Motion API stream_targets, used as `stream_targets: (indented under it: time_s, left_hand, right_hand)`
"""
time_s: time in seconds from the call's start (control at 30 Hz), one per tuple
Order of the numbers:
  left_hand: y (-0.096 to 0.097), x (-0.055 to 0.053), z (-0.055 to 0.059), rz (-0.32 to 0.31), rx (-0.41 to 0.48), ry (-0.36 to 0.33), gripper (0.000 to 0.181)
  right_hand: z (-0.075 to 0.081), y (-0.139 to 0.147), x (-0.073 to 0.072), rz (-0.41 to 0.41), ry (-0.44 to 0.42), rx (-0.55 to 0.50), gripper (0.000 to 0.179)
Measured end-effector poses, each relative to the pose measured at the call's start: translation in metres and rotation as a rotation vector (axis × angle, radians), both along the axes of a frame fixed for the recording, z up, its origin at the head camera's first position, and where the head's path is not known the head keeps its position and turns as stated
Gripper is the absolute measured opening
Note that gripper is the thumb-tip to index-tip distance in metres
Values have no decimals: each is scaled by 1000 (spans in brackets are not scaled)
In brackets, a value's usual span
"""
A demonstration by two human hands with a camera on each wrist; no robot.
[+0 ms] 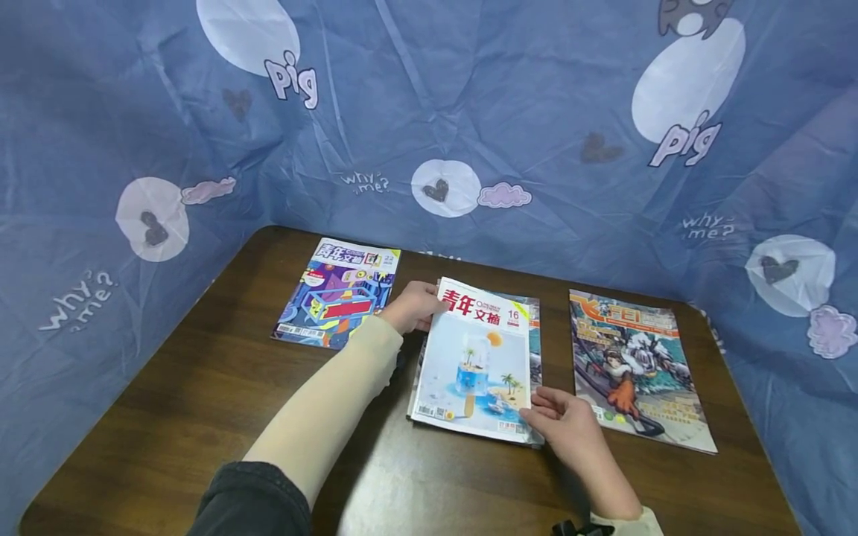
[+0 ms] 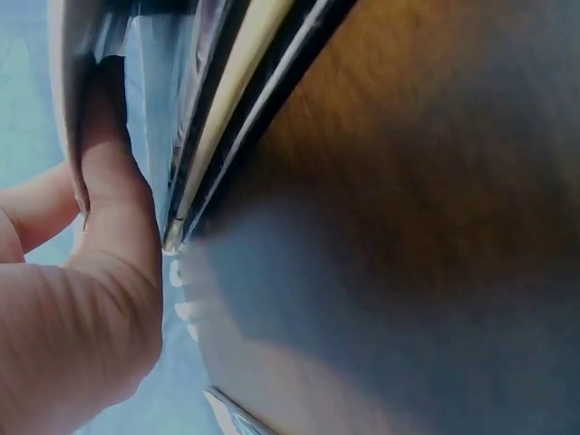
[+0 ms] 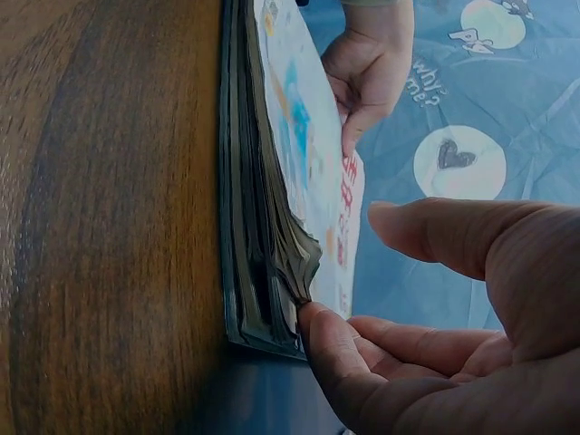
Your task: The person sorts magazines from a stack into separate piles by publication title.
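A white magazine with an ice-pop cover (image 1: 476,372) lies on top of a stack at the middle of the table. Under it, another magazine with a colourful cover (image 1: 534,327) shows along the right side. My left hand (image 1: 417,304) pinches the white magazine's upper left edge; the left wrist view has that edge between thumb and fingers, raised from the magazines (image 2: 222,118) below. At the lower right corner, my right hand (image 1: 570,426) touches the stack with its fingertips. In the right wrist view its thumb (image 3: 426,231) stands apart from the bent-up page corners (image 3: 299,263).
A purple and blue magazine (image 1: 338,294) lies at the back left, partly behind the left forearm. To the right lies a magazine with an armed figure on its cover (image 1: 637,368). A blue printed cloth (image 1: 375,112) hangs behind the brown wooden table (image 1: 201,394).
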State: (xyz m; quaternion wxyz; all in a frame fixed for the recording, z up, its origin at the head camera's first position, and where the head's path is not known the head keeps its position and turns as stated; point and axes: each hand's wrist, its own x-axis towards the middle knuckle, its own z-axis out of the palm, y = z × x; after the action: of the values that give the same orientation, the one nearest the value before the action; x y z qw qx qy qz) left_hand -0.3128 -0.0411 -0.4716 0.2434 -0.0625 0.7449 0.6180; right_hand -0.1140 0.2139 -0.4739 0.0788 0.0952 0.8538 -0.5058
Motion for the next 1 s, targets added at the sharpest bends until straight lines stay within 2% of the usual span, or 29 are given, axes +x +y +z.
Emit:
stream_targets:
  time_s: [0.3, 0.43, 0.57, 0.73, 0.93, 1.0]
  left_hand:
    - [-8, 2, -4, 56, 103, -31, 11]
    - [-10, 5, 1, 61, 198, -47, 10]
    - [-13, 12, 10, 43, 267, -71, 15]
    - [-20, 19, 17, 27, 260, -48, 18]
    - [-33, 22, 14, 37, 240, -34, 18]
    - [-37, 23, 14, 43, 242, -40, 18]
  right_hand:
    - [-3, -1, -2, 6, -23, 16, 66]
    - [-4, -2, -2, -6, -14, 3, 67]
    - [-4, -5, -2, -14, -29, -102, 64]
    - [-2, -12, 0, 3, -77, -276, 54]
    - [-4, -20, 2, -16, -95, -336, 42]
    - [-5, -23, 4, 5, -93, -346, 42]
